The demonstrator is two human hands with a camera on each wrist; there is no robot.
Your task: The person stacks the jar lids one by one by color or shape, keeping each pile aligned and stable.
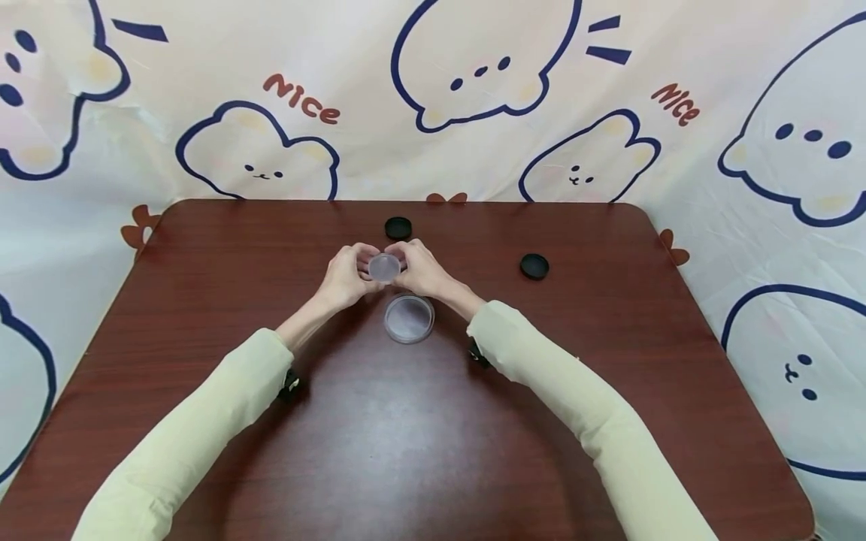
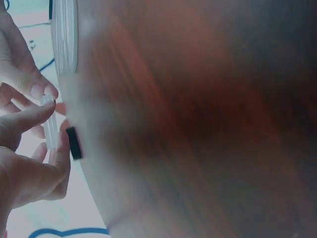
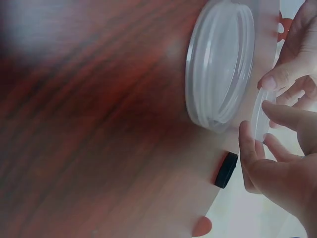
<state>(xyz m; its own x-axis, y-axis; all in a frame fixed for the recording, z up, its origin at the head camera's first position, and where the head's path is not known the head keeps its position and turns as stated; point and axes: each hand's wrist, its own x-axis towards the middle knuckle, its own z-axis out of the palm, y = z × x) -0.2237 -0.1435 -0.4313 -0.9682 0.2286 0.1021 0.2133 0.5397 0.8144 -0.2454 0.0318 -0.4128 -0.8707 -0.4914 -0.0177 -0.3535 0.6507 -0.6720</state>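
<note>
Both hands hold a small round translucent dish [image 1: 384, 267] above the far middle part of the table. The left hand [image 1: 343, 282] pinches its left edge between thumb and fingers. From the other side, the right hand [image 1: 425, 272] grips the right edge the same way. Seen edge-on in the right wrist view, the small dish [image 3: 262, 115] is thin and flat, with fingertips at its rim. Nearer the person, a larger clear round dish [image 1: 409, 318] lies flat on the table; its layered rims show in the left wrist view.
A round black cap [image 1: 398, 228] lies just beyond the hands near the far edge. Another black cap [image 1: 534, 266] sits farther right. The dark red-brown wooden table [image 1: 379, 451] is bordered by a white cloth [image 1: 473, 158] with cartoon outlines. Black devices hang under both sleeves.
</note>
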